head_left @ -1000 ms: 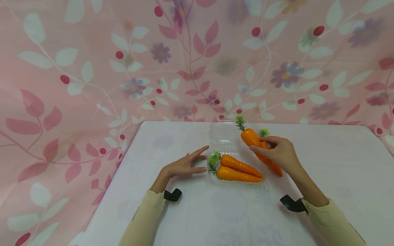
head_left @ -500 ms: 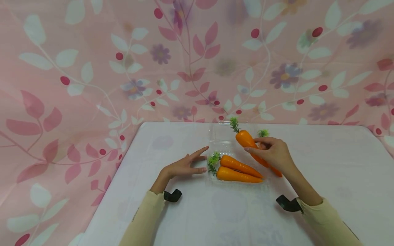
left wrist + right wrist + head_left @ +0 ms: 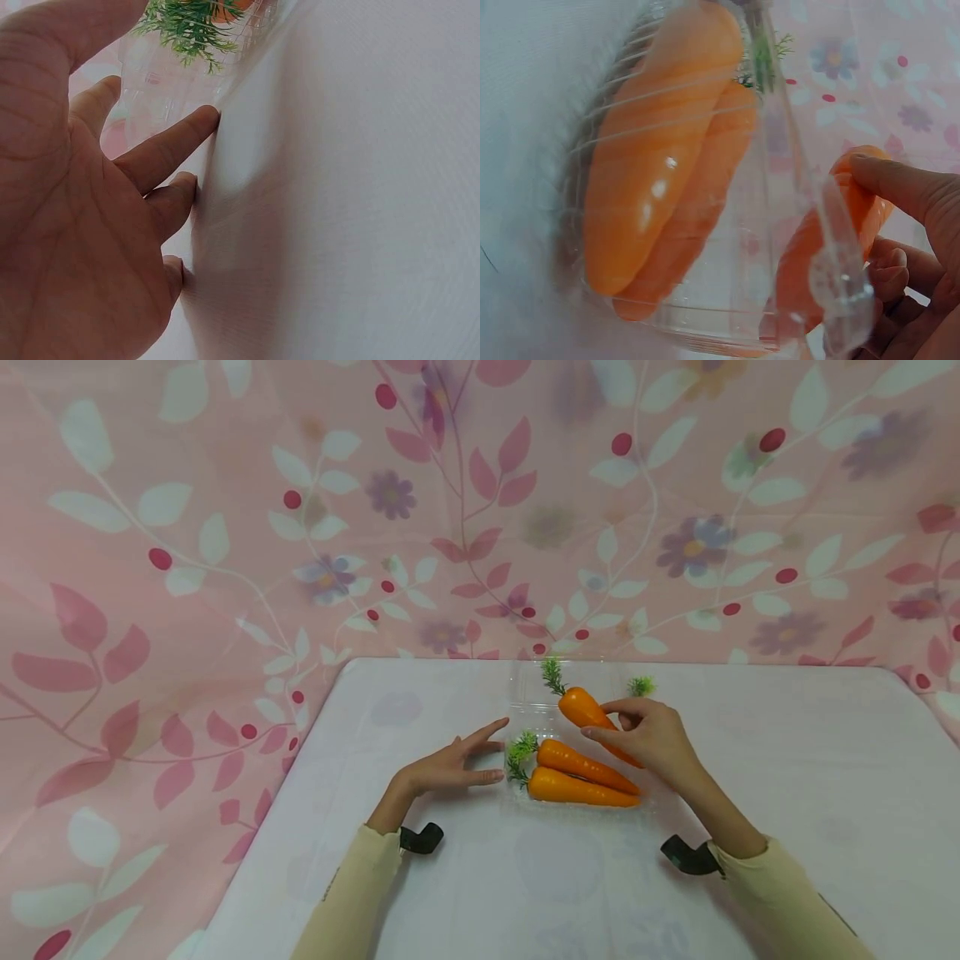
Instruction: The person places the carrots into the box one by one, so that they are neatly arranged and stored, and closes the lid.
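While right hand (image 3: 648,732) is pinching third carrot (image 3: 588,713) between thumb and curled fingers, just above clear tray (image 3: 534,693), two carrots (image 3: 581,774) are lying below grip. Left hand (image 3: 448,766), fingers straight, is bracing tray edge. Best lowering slowly, parallel alongside pair.

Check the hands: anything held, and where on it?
Right hand holds a carrot around its mid-body. Left hand holds nothing, resting flat on the table.
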